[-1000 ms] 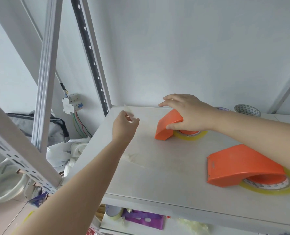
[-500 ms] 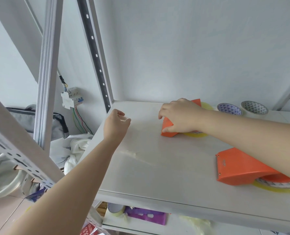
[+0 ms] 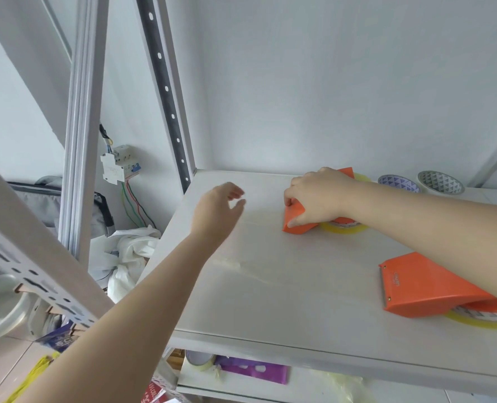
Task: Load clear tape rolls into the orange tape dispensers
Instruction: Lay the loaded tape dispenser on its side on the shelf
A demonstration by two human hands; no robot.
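Note:
Two orange tape dispensers lie on a white shelf (image 3: 270, 301). The far dispenser (image 3: 295, 221) holds a clear yellowish tape roll (image 3: 343, 228), and my right hand (image 3: 317, 199) grips its front end. The near dispenser (image 3: 424, 286) sits at the right with a clear tape roll (image 3: 479, 319) under it; my right forearm crosses above it. My left hand (image 3: 218, 212) hovers over the shelf's left part, fingers loosely apart, holding nothing that I can see.
Two empty patterned tape cores (image 3: 398, 183) (image 3: 440, 181) stand at the back right. A shelf upright (image 3: 165, 91) rises at the back left corner. Below the shelf lie a tape roll (image 3: 199, 359) and a purple packet (image 3: 253, 372). A breaker box (image 3: 118, 164) hangs on the wall.
My left hand went from pinching a bit of tape to open and drifted slightly left. My right hand pushed the far dispenser back and turned it.

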